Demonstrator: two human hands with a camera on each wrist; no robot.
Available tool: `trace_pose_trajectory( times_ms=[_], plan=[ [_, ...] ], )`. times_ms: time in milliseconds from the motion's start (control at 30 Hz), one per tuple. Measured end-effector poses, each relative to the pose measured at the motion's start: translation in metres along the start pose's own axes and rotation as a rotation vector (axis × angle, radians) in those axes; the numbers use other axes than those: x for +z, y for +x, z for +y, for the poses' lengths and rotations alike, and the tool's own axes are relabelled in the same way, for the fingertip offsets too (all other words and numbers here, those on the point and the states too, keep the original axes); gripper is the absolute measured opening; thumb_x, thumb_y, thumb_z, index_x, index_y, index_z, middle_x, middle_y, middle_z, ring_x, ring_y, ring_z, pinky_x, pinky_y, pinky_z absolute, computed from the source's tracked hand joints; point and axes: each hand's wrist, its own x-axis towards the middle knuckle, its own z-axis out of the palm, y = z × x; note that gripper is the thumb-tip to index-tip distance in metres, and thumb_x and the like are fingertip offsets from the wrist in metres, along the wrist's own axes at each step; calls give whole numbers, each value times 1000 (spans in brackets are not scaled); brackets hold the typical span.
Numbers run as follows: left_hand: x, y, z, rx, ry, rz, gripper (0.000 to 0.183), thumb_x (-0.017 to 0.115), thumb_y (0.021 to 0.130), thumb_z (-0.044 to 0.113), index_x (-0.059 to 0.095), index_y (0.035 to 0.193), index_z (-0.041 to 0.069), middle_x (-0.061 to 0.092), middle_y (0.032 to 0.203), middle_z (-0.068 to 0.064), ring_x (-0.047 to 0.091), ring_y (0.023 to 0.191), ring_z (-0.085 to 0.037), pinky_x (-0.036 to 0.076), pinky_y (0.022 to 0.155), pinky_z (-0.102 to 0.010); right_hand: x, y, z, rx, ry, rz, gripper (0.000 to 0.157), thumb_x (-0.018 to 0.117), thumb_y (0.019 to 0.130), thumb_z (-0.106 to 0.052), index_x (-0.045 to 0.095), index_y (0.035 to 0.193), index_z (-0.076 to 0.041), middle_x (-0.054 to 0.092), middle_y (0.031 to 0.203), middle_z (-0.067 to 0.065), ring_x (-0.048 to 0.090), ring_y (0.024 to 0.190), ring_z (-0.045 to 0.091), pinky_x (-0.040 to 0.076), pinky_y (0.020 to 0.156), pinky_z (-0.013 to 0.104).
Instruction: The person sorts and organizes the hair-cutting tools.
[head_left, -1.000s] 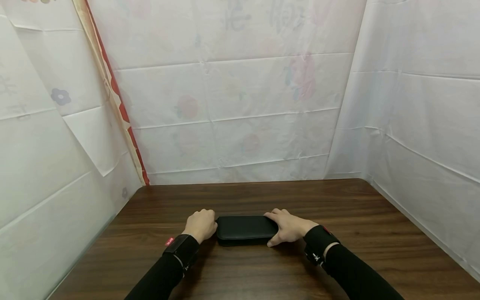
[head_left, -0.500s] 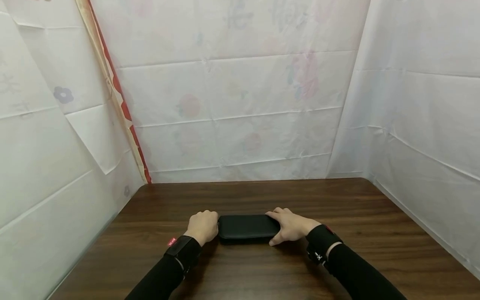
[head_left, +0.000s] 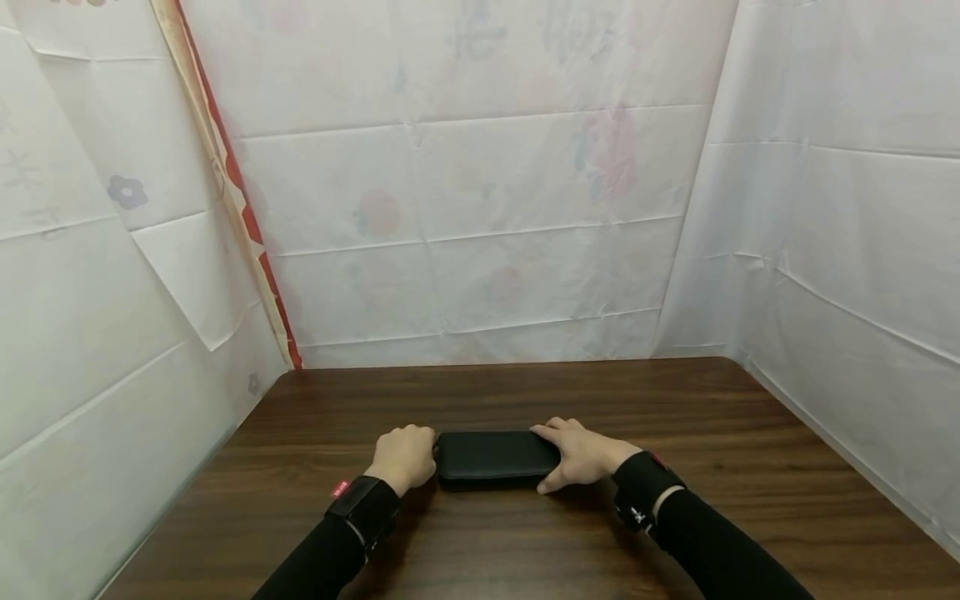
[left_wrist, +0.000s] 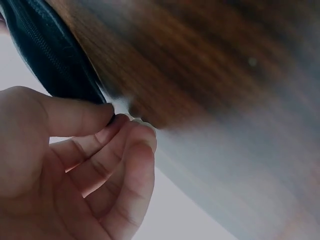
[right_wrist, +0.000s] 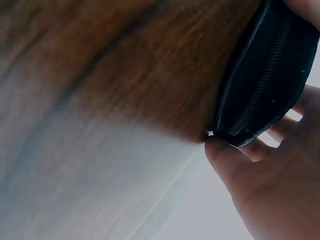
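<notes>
A flat black zippered case (head_left: 497, 456) with rounded corners lies on the brown wooden table (head_left: 480, 550), long side across. My left hand (head_left: 405, 458) is at its left end. In the left wrist view, the thumb and forefinger of my left hand (left_wrist: 95, 155) pinch a small dark bit at the case's end; whether this is a zipper pull or a strap is too hidden to tell. At the other end, my right hand (head_left: 585, 454) grips the case, thumb on the near side and fingers over the far side. A closed zipper (right_wrist: 265, 75) runs along the case's side in the right wrist view.
White creased sheets stand around the table: a back sheet (head_left: 480, 250), a left sheet (head_left: 97, 292) and a right sheet (head_left: 847, 275). A red-and-cream edging strip (head_left: 243, 200) runs down the left corner. Each wrist wears a black band.
The case and both hands appear almost still; small shifts across the whole view match slight head movement. Both hands keep their hold on the case's ends.
</notes>
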Motion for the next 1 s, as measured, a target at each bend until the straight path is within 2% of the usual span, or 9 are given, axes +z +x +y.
trace_pose_trajectory(
  times_ms=[167, 367, 633, 733, 833, 1000],
  plan=[
    [1, 0, 0, -9, -10, -12, 15, 64, 89, 4, 71, 102, 5, 70, 91, -12, 64, 74, -27, 52, 61, -45, 3, -2, 2, -6, 2, 5, 97, 84, 80, -43, 36, 158, -9, 37, 155, 12, 36, 137, 33, 41, 101, 50],
    [0, -1, 2, -14, -53, -40, 21, 61, 91, 3, 70, 110, 3, 70, 99, -15, 65, 78, -29, 52, 64, -46, 6, -4, 4, -2, 3, 11, 100, 82, 82, -46, 31, 160, -9, 31, 160, 15, 30, 145, 36, 38, 107, 54],
    [-5, -7, 2, 1, -97, -63, 23, 61, 93, 5, 68, 114, 1, 70, 105, -17, 62, 76, -25, 50, 64, -44, 7, -8, 3, 7, 30, -10, 101, 78, 86, -46, 23, 162, -9, 15, 167, 18, 8, 154, 42, 25, 115, 64],
    [-10, -10, 1, 11, -94, -38, 24, 63, 95, 8, 68, 117, -1, 69, 108, -18, 66, 82, -29, 53, 67, -46, 4, -12, 3, 7, 65, -6, 100, 79, 87, -44, 23, 163, -10, 9, 169, 18, 4, 154, 43, 23, 114, 66],
    [-14, -12, 1, 17, -76, 20, 28, 64, 98, 14, 65, 121, -3, 67, 112, -20, 68, 95, -36, 56, 73, -50, -2, -18, 2, 4, 96, 18, 99, 78, 88, -45, 22, 163, -13, 5, 169, 16, 3, 154, 43, 25, 113, 67],
    [-15, -15, -1, 30, -46, 103, 42, 63, 102, 26, 59, 131, -4, 61, 120, -24, 63, 107, -42, 55, 83, -54, -13, -29, 1, 1, 94, 114, 97, 70, 93, -54, 17, 165, -16, 2, 169, 17, 4, 153, 44, 26, 111, 69]
  ],
)
